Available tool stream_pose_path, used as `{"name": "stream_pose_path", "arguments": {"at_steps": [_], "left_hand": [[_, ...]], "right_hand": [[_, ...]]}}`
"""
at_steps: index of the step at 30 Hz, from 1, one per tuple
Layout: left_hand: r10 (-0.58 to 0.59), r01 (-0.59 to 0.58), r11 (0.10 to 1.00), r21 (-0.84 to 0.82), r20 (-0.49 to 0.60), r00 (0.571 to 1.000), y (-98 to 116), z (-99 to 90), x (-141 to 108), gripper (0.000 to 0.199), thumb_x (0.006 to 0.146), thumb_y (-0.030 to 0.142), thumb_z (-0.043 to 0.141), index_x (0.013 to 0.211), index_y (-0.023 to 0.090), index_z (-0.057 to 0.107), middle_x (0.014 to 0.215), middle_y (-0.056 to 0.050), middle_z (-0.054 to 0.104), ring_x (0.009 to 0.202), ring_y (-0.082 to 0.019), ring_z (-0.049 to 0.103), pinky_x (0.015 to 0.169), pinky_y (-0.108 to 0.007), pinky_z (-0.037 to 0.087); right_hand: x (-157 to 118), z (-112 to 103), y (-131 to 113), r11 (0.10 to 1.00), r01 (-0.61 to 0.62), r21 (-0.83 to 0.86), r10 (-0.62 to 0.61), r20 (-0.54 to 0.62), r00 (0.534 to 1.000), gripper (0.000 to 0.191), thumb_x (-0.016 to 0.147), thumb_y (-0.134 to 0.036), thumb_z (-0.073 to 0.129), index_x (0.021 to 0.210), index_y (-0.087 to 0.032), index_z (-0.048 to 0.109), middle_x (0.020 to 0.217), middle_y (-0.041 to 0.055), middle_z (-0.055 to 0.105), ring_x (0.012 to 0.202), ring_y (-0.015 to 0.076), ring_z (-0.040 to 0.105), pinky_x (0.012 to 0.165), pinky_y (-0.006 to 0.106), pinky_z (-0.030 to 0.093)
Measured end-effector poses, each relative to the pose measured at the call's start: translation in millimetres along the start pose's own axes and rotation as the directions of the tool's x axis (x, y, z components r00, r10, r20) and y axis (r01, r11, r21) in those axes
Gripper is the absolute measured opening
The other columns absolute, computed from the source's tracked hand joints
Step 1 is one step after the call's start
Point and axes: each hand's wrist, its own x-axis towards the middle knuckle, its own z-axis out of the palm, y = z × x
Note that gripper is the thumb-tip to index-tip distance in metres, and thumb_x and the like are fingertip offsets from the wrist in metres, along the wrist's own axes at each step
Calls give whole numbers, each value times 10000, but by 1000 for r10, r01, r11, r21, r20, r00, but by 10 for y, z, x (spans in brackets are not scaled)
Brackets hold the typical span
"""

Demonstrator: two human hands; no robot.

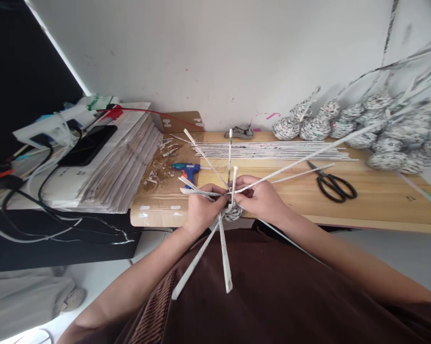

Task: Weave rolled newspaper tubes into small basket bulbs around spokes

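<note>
Between my hands, at the table's front edge, is a small woven newspaper piece (233, 213) with several rolled paper strips sticking out all round. My left hand (205, 206) is closed on its left side, thumb and fingers pinching near the centre where the strips cross. On the other side, my right hand (260, 197) pinches a long paper strip (305, 160) that runs up to the right. Two strips (225, 260) point down toward my brown clothing. Another strip (234, 184) stands upright between the hands. My fingers partly hide the weave.
Behind the hands lies a row of rolled paper sticks (273, 150). Black scissors (333, 185) rest at the right, with woven paper shapes (316, 122) against the wall. A blue glue gun (187, 171) sits on cardboard (158, 210). Stacked paper (129, 162) carries a phone (88, 145) and cables.
</note>
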Motion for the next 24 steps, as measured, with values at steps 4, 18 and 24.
{"name": "stream_pose_path", "arguments": {"at_steps": [4,18,24], "left_hand": [[-37,37,999,15,-12,999,3,-1,-2,156,690,300,786,732,168,714,676,-26,722,596,-153,641,590,-254,506],[-66,60,995,-76,-77,995,-30,12,31,194,673,329,795,722,162,711,643,-22,702,586,-153,637,574,-255,501],[-76,69,991,-117,-61,995,-51,23,45,150,659,267,785,727,160,706,658,-19,706,598,-153,644,599,-258,519]], "right_hand": [[15,43,48,998,-16,60,22,-91,996,92,701,-215,674,784,-199,636,699,1,676,618,155,634,585,270,485],[-111,75,115,989,36,143,-15,-146,989,184,756,-286,720,749,-215,551,786,27,684,723,174,658,680,303,526],[-207,-19,92,818,463,-340,-474,57,879,149,910,-170,566,962,-243,685,969,70,749,877,203,699,799,332,541]]}}
